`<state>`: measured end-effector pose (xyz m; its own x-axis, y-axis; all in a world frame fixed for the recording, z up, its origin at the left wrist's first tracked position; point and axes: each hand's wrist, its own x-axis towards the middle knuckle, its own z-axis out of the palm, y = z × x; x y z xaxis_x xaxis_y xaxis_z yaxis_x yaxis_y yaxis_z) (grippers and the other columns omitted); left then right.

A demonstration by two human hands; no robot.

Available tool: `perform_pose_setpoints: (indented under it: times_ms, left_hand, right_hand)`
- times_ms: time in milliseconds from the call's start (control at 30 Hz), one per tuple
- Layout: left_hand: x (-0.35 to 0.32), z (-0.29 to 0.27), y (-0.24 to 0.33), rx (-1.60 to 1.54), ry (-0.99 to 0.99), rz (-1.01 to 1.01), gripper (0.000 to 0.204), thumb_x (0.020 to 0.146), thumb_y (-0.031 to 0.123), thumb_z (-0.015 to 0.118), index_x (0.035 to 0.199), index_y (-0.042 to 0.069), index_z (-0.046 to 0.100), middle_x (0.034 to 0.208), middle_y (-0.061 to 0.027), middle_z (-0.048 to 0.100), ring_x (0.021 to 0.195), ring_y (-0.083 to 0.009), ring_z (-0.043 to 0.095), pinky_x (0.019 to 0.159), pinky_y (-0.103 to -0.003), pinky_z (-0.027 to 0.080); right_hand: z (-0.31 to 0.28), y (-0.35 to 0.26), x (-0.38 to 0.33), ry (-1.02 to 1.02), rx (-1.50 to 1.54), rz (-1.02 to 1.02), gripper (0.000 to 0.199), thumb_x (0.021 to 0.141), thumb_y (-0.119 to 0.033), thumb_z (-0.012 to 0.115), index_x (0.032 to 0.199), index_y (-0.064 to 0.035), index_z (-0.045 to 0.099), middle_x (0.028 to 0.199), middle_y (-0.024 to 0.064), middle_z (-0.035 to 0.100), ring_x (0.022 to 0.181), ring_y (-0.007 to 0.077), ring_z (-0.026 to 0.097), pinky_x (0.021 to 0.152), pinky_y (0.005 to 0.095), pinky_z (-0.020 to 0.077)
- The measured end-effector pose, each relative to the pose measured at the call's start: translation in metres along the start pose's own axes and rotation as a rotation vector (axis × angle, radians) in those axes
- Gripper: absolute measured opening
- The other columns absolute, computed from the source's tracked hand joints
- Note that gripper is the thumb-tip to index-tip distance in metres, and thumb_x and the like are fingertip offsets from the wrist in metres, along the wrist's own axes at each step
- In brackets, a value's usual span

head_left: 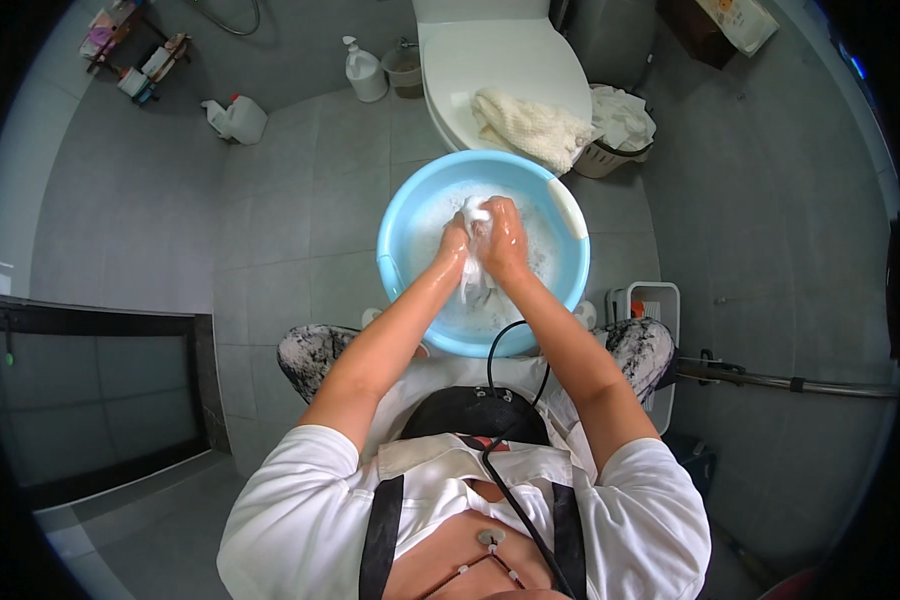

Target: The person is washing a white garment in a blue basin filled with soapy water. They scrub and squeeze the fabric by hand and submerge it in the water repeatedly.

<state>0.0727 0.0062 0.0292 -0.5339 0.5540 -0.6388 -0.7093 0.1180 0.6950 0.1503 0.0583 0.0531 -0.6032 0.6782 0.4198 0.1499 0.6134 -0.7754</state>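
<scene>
Both hands are meeting over the middle of a light blue basin point(402, 262) that is sitting on the grey tiled floor point(280, 240) between the person's knees. Left hand point(454, 244) and right hand point(502, 238) are pressing together, each one closing around a wet white cloth point(476, 213), and both are glistening with water. A bunched bit of the cloth is poking out above the fingers, and a longer strip is hanging down between the wrists toward the foamy water point(543, 242); how much more of it is lying under the suds is impossible to tell, since the foam and the hands are covering it. The forearms are also hiding part of the basin's near rim.

Beyond the basin's far rim, a cream knitted towel point(525, 125) is lying on the closed lid of a white toilet point(490, 50), whose tank is being cut off by the upper edge of the picture. Just beside the toilet, a small basket point(610, 160) is holding crumpled white fabric. A white pump bottle point(363, 72) is standing on the floor near the far wall, and a white jug point(240, 118) is standing further left. Small bottles on a rack point(130, 55) in the far left corner are too bent and tiny to make out. A white stool-like frame point(660, 300) is showing partly behind the right knee.
</scene>
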Motion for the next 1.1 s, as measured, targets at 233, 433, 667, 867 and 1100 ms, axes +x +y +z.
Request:
perform_pose_setpoints:
  times_ms: [233,433,667,867,1100]
  left_hand:
    - [-0.008,-0.015,0.033,0.822,-0.127,0.467,0.032,0.086,0.027,0.043,0.082,-0.003,0.056,0.067,-0.0058,0.053,0.064,-0.0121,0.046,0.062,-0.027,0.039]
    - [-0.008,-0.046,0.031,1.018,-0.417,0.725,0.017,0.080,0.019,0.055,0.074,0.003,0.057,0.075,-0.0051,0.052,0.067,-0.0116,0.049,0.061,-0.024,0.040]
    - [-0.023,-0.066,0.003,1.331,-0.422,0.579,0.016,0.074,0.019,0.059,0.065,0.006,0.059,0.083,-0.0096,0.053,0.074,-0.0241,0.052,0.066,-0.033,0.043]
    - [-0.016,-0.054,-0.004,1.567,-0.190,0.319,0.053,0.061,0.039,0.068,0.100,0.008,0.052,0.104,-0.0167,0.050,0.090,-0.0292,0.050,0.081,-0.036,0.040]
    - [-0.024,-0.057,-0.009,1.761,-0.380,0.506,0.032,0.062,0.025,0.065,0.087,0.007,0.055,0.086,-0.0121,0.056,0.078,-0.0232,0.054,0.069,-0.034,0.044]
  right_hand:
    - [-0.033,0.037,0.010,-0.347,-0.202,0.120,0.034,0.076,-0.014,0.055,0.108,-0.0108,0.045,0.099,0.0153,0.054,0.089,0.0326,0.052,0.071,0.0399,0.0437]
    - [-0.071,0.025,0.009,-0.604,-0.270,-0.375,0.050,0.065,-0.004,0.060,0.112,-0.0144,0.048,0.096,0.0084,0.055,0.090,0.0274,0.053,0.078,0.0345,0.0431]
    - [-0.073,0.047,-0.027,-0.854,-0.065,-0.334,0.036,0.059,0.000,0.054,0.093,-0.0097,0.061,0.100,0.0094,0.056,0.094,0.0269,0.051,0.085,0.0340,0.0387]
    - [-0.060,0.070,-0.001,-1.050,0.124,0.458,0.031,0.065,-0.008,0.057,0.096,-0.0067,0.061,0.096,0.0136,0.058,0.093,0.0229,0.053,0.083,0.0297,0.0399]
    - [-0.044,0.061,-0.013,-0.897,0.011,0.052,0.055,0.063,-0.021,0.070,0.111,-0.0028,0.050,0.103,0.0171,0.054,0.093,0.0249,0.053,0.081,0.0312,0.0414]
